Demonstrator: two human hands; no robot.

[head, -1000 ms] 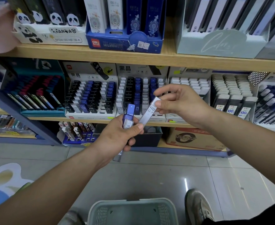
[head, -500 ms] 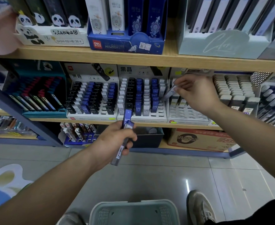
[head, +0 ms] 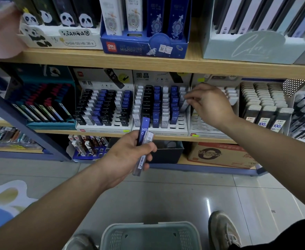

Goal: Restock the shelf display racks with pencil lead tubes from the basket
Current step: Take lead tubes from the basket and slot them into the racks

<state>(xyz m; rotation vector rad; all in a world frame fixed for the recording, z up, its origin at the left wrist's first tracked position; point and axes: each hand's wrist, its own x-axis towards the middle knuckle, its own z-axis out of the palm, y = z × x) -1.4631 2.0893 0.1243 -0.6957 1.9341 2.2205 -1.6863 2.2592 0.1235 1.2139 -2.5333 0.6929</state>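
My left hand (head: pixel 130 156) grips a blue HB pencil lead tube (head: pixel 143 130) together with a clear one (head: pixel 142 163), held upright in front of the shelf edge. My right hand (head: pixel 211 105) reaches to the right-most column of the middle display rack (head: pixel 180 126) and pinches a white lead tube (head: pixel 185 104) standing among the slots there. The left rack (head: pixel 103 127) holds black, blue and white tubes. A third rack (head: pixel 202 127) under my right wrist shows several bare slots. The pale green basket (head: pixel 148 225) sits on the floor below; its contents are hidden.
The wooden upper shelf (head: pixel 148 64) carries panda, blue and pale pencil boxes. Eraser and pen displays (head: pixel 263 105) stand at the right. A dark bin (head: pixel 168 152) and a cardboard box (head: pixel 216 154) sit on the bottom shelf. My shoes (head: pixel 222 230) flank the basket.
My right hand carried the white tube from my left hand up to the shelf, then shifted left to the middle rack's right column. My left hand stayed low with its tubes.
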